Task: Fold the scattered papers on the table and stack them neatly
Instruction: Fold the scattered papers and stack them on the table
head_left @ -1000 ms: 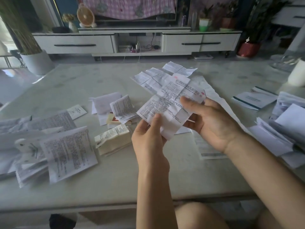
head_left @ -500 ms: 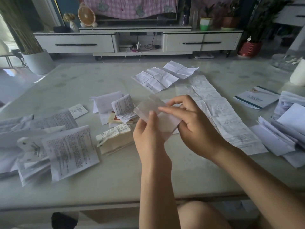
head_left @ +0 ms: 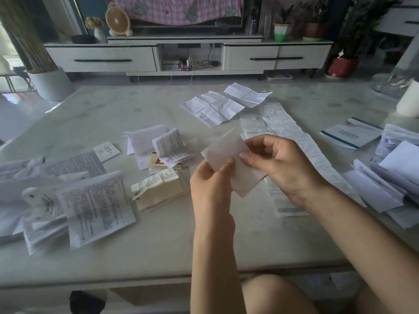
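Two bare hands hold one folded sheet of paper (head_left: 229, 162) above a pale table (head_left: 140, 252), just right of centre. The left hand (head_left: 209, 180) pinches the sheet's near-left edge between thumb and fingers, while the right hand (head_left: 281, 166) grips its right side, fingertips (head_left: 246, 158) pressed on the top face. The sheet is blurred and its blank side faces the camera.

At 12 o'clock from the hands lies a creased, unfolded printed leaflet (head_left: 217, 105); a long printed strip (head_left: 301, 146) runs from 1 o'clock down under the right wrist. At 9 o'clock sits a small heap of folded slips (head_left: 167, 148), with a thick folded packet (head_left: 158, 189) just nearer the table's front edge. Loose printed pages (head_left: 90, 200) spread across the far left, at 8 to 9 o'clock. At 3 o'clock a pile of white sheets (head_left: 390, 177) crowds the right edge, and a booklet (head_left: 351, 132) lies at 2 o'clock. Beyond the table stands a low white cabinet (head_left: 102, 57).
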The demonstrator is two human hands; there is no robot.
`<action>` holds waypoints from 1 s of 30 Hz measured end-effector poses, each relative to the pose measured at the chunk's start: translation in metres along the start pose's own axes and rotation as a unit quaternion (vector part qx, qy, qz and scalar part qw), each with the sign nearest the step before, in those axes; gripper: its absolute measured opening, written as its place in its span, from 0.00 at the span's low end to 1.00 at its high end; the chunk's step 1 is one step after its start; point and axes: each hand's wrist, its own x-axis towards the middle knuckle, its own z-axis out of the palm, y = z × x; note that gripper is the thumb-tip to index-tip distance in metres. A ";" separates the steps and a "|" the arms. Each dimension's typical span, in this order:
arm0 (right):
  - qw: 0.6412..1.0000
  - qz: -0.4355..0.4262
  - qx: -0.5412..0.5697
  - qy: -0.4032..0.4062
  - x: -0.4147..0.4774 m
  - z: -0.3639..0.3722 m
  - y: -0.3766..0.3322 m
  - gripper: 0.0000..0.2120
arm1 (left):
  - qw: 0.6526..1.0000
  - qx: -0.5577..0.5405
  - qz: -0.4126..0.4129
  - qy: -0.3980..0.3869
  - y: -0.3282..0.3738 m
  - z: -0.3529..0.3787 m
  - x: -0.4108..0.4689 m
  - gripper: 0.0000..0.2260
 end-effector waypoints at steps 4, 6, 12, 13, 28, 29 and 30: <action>0.996 0.010 -0.036 -0.078 -0.001 -0.011 -0.008 0.04 | 0.999 0.030 0.031 -0.001 0.000 -0.005 0.001 0.18; 0.990 0.023 -0.067 -0.123 -0.001 -0.018 -0.011 0.04 | 0.993 0.100 0.067 0.004 0.001 -0.008 0.001 0.15; 0.981 0.029 -0.103 -0.165 -0.006 -0.024 -0.014 0.06 | 0.950 0.268 0.157 -0.042 0.003 -0.012 0.000 0.08; 0.982 0.027 -0.104 -0.154 -0.006 -0.024 -0.014 0.04 | 0.953 0.253 0.168 -0.023 0.003 -0.011 0.001 0.08; 0.996 0.088 0.021 -0.022 0.008 -0.019 -0.012 0.13 | 0.980 0.021 0.140 0.140 0.007 0.002 -0.003 0.10; 0.994 0.096 0.023 -0.036 0.008 -0.018 -0.011 0.13 | 0.975 0.021 0.151 0.159 0.007 0.001 -0.003 0.10; 0.991 0.108 0.026 -0.070 0.007 -0.015 -0.009 0.13 | 0.970 0.016 0.159 0.181 0.008 -0.002 -0.002 0.11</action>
